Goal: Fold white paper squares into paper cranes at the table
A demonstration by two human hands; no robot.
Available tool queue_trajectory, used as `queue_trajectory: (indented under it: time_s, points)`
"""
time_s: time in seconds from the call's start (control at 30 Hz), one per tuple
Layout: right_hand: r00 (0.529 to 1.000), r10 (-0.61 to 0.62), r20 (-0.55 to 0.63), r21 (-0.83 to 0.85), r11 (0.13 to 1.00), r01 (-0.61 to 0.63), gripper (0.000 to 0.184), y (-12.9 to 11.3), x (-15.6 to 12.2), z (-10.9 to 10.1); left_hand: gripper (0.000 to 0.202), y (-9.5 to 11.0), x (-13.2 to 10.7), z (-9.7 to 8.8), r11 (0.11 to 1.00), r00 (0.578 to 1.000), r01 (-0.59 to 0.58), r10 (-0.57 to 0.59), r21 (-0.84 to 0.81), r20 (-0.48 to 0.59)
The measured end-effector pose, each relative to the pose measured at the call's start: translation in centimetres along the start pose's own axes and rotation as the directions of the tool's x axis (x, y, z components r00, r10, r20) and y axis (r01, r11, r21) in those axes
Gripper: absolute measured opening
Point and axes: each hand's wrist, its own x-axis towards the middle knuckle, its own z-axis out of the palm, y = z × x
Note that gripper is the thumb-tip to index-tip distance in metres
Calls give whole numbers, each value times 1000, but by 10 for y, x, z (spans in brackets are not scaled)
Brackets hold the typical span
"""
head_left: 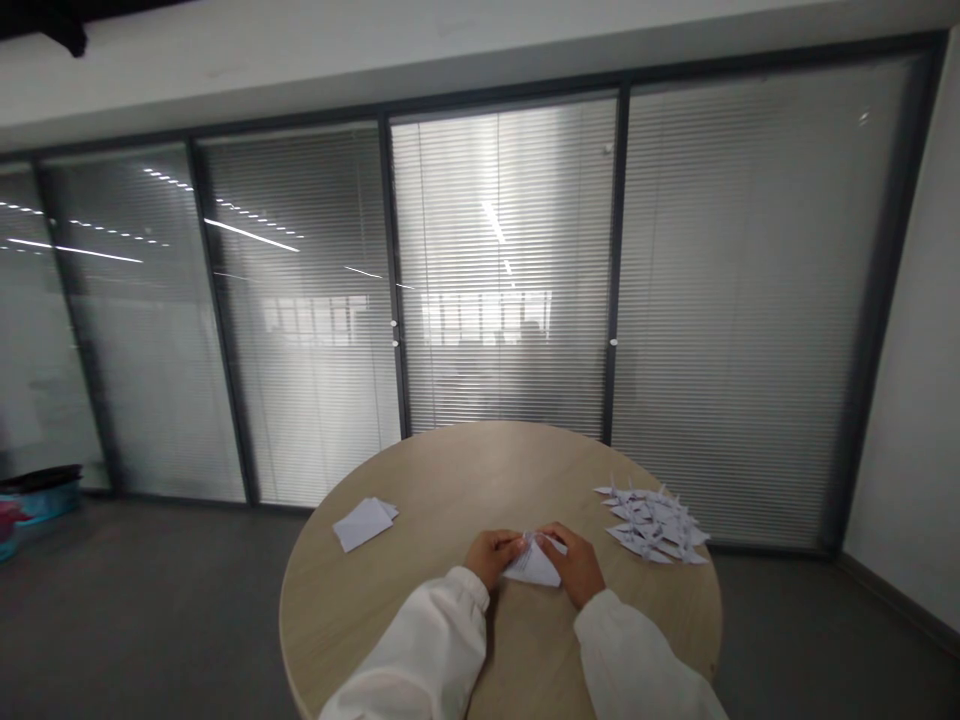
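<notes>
Lower centre: left hand (492, 556) and right hand (580, 566) pinch a folded white paper piece (534, 569) from opposite sides, seemingly steadying it.

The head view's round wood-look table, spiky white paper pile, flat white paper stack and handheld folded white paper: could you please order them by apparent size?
Round wood-look table
Spiky white paper pile
Flat white paper stack and handheld folded white paper: similar, the latter partly hidden, so unranked

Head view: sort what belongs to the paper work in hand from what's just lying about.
Likely the job: held paper, left hand, right hand, paper stack, folded paper pile, round table.

Just lying about: blue container, reddish item.
</notes>
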Motion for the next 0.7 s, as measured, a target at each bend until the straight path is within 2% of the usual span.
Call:
queue_trajectory:
  time_s: [0.17, 0.37, 0.7]
  points:
    - [997, -67, -39, -24, 998, 66, 26, 0, 0, 1, 51, 3, -1, 1, 996, 998, 30, -25, 79, -62]
    - [995, -81, -62, -54, 995, 78, 19, -3, -1, 0, 49, 4, -1, 1, 994, 995, 76, -71, 84, -67]
    - [994, -89, -65, 0, 996, 89, 14, -8, -1, 1, 49, 3, 0, 0, 997, 995, 56, -52, 47, -87]
